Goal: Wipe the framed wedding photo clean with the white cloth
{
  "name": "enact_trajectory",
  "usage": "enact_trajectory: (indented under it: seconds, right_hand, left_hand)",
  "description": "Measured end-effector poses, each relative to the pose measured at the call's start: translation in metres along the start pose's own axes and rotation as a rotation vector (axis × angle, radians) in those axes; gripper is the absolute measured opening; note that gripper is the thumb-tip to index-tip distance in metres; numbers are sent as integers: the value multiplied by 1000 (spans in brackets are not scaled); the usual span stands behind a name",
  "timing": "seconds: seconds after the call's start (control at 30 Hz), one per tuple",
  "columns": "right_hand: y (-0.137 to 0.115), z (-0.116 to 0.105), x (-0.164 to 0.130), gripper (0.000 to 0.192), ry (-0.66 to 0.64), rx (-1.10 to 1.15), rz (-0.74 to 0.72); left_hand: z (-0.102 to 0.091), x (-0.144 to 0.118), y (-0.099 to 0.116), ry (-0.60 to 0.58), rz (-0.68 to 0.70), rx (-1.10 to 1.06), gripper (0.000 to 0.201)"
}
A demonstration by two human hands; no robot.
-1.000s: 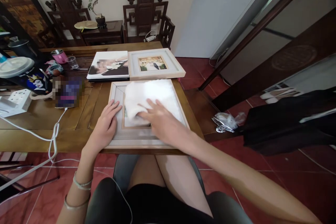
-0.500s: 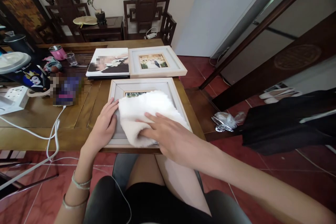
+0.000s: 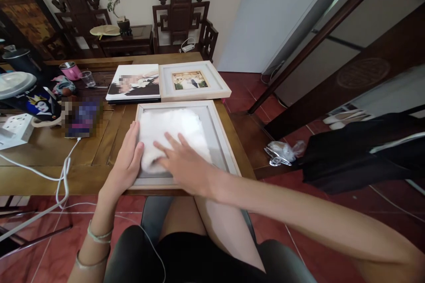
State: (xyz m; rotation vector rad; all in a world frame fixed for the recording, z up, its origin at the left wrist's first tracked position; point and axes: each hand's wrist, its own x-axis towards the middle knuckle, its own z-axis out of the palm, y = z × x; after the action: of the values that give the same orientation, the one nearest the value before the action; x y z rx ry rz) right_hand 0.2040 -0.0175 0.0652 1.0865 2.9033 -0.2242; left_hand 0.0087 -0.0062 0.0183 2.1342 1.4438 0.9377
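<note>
A light wooden picture frame (image 3: 226,148) with a pale grey mount lies flat near the table's front edge. Spread over its middle is a fluffy white cloth (image 3: 172,130), which hides the picture inside. My right hand (image 3: 189,166) presses on the cloth with its fingers splayed, the thumb side tucked against a fold at the cloth's lower edge. Along the frame's left side rests my left hand (image 3: 128,154), fingers straight and thumb apart, touching the rim and the cloth's left edge.
Behind the frame lie a second framed photo (image 3: 219,80) and a white-bordered photo panel (image 3: 142,73). To the left are a blurred phone (image 3: 81,119) with a charging cable (image 3: 63,177), a power strip (image 3: 18,128), a pink mug (image 3: 69,70) and a clear cup (image 3: 88,79).
The right hand and the cloth have slid left across the frame, and the cloth now lies flatter. My left hand stays at the frame's left side. The camera view has shifted slightly.
</note>
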Motion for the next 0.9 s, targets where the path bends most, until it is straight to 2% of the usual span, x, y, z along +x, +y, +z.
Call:
enact_trajectory:
  seconds: [0.1,0.17,0.27,0.5,0.6,0.7,0.9]
  right_hand:
    - [-19,-4,-25,53,-77,48,-72]
    - [-24,-5,-32,50,-50,60,-84]
    - [-19,-4,-24,47,5,44,-78]
    - [24,9,30,49,135,-128,81]
    - [41,5,38,53,144,-160,120]
    - [52,-3,29,56,107,-154,154]
    - [75,-13,-13,62,84,-148,267]
  left_hand:
    - [0,0,1,4,-12,-30,58]
    - [-1,0,1,1,-13,-35,58]
    - [-1,-1,1,-9,-17,-33,57]
    - [1,-1,-4,-15,-4,-23,58]
    - [2,-1,-5,-29,-2,-11,55]
    - [1,-1,-5,-53,-1,28,57]
    - [0,-1,-3,-70,-22,55,54]
